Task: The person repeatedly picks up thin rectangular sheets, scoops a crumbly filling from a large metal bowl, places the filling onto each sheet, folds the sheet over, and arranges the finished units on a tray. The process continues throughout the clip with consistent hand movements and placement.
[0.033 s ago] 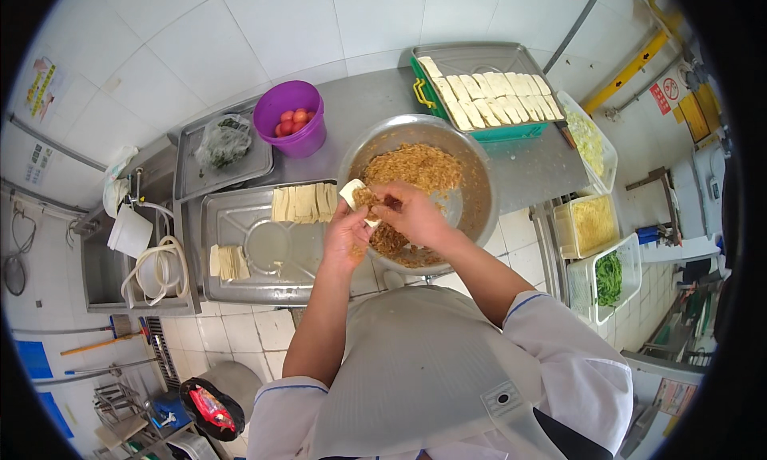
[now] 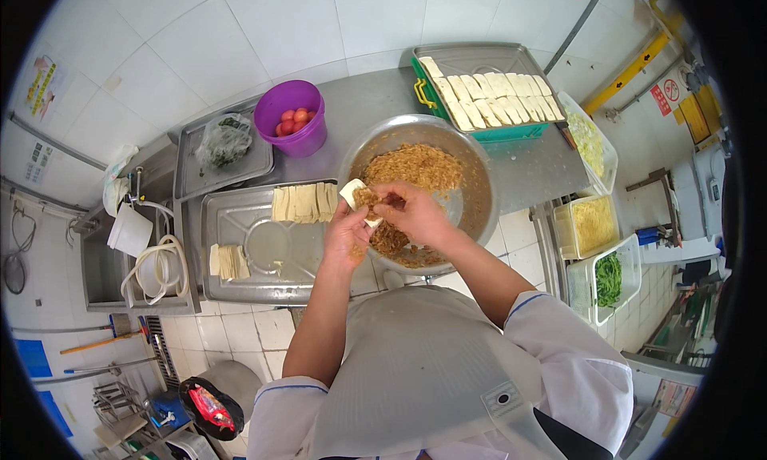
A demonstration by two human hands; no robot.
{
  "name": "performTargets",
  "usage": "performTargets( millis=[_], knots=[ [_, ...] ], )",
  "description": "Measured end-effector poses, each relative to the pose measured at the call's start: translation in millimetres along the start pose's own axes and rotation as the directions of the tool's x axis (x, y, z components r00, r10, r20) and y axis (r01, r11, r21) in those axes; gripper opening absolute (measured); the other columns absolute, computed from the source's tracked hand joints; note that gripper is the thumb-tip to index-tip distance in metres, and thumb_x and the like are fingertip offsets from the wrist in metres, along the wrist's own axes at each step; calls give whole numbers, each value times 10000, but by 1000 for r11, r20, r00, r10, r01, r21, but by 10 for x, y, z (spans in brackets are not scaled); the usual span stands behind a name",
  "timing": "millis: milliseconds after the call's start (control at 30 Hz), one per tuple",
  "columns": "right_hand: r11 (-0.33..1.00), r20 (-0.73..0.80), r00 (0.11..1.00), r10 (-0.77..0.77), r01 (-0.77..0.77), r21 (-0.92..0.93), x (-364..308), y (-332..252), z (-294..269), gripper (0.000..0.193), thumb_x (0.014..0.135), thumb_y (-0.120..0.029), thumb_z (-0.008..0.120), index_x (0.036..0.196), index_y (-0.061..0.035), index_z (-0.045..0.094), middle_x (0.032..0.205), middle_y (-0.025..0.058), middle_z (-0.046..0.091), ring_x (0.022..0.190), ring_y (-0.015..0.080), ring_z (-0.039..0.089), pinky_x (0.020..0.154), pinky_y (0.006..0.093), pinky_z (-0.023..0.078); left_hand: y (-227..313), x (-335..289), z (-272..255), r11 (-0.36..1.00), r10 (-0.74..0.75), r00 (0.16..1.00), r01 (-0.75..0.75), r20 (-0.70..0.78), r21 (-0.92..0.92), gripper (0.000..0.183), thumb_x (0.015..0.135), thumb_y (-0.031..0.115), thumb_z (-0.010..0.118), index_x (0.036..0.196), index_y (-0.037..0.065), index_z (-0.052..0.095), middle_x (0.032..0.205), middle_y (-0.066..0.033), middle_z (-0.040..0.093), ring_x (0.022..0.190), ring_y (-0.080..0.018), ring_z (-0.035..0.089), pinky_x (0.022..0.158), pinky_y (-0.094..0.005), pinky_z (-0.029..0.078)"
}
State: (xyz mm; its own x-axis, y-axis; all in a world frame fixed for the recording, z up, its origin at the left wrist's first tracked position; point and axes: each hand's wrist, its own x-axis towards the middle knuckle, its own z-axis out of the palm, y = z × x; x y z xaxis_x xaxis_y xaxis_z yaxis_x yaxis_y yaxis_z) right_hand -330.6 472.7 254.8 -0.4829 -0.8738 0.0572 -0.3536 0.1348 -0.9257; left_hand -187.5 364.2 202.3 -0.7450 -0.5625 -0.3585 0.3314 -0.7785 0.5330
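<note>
The left hand (image 2: 345, 234) is clamped on a pale tofu piece (image 2: 352, 193), held at the near left rim of the big metal bowl (image 2: 476, 190). The right hand (image 2: 411, 212) has its fingers pinched together on a clump of brown shredded filling (image 2: 367, 199), pressed against that tofu piece just over the bowl's left edge. The bowl sits on the steel bench (image 2: 359, 108) and holds more of the same filling (image 2: 414, 166).

Left of the bowl lies a flat metal tray (image 2: 240, 260) with a row of tofu slices (image 2: 304, 203) near the bowl and a small stack (image 2: 226, 262) farther out. Behind the bowl to the left stands a purple bowl (image 2: 291, 130) with red tomatoes (image 2: 292, 121). Behind the bowl to the right, a tray of filled tofu pieces (image 2: 489, 91) rests on a green crate (image 2: 511, 132).
</note>
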Motion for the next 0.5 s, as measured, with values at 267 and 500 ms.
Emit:
performTargets(
  millis=[267,500],
  knots=[
    [1000,64,998,-24,23,10,104,63,-69,144,884,-71,764,1017,-20,740,984,147,715,907,293,718,824,377,567,23,-36,83,996,-13,1000,11,20,93,461,1021,33,609,1466,52,493,1321,-94,657,1204,-232,672,1051,-430,557],
    [998,72,997,-37,41,-49,175,94,-107,134,872,-67,783,982,-14,729,979,132,703,881,280,708,808,375,565,50,-20,137,976,-65,998,66,-13,206,401,1045,73,606,1435,27,522,1312,-92,657,1187,-221,677,1015,-415,579]
  ],
)
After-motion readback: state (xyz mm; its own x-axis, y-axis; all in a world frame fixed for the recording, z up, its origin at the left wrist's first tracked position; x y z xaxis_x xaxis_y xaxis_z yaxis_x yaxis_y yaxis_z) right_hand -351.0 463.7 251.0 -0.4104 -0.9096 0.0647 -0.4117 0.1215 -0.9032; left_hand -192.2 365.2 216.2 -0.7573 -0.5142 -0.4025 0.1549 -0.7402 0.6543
